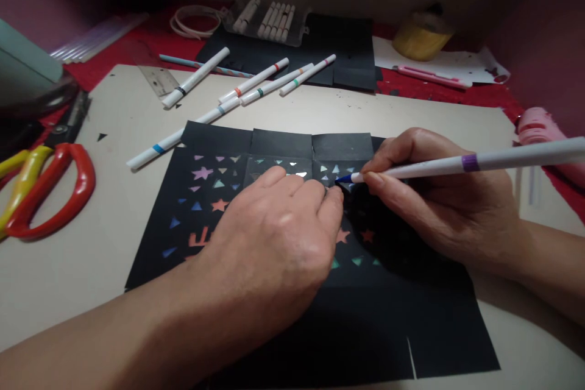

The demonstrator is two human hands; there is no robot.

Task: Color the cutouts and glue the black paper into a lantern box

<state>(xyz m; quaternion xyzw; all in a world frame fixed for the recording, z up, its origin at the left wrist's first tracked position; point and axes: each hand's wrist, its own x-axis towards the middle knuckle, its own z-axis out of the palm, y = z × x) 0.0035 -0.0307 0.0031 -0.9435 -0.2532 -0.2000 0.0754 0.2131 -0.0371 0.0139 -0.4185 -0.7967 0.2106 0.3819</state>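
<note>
My right hand (439, 195) is closed round a white marker (425, 166) with a purple band. The marker's blue tip touches or almost touches a small cutout in the black card (292, 329), at upper right. On the card's middle rests my left hand (283, 225), its fingers curled and their undersides hidden. Beside the marker tip lies the left index fingertip. Triangle and star cutouts in the card show purple, blue, green and orange, among them an orange star (220, 205). Folded flaps run along the card's far edge.
Several capped markers (256, 80) lie behind the card. At left are scissors (50, 195) with red and yellow handles. A marker case (269, 21), a roll of yellow tape (423, 35) and a pink cutter (432, 76) lie farther back. A clear ruler (158, 76) is at back left.
</note>
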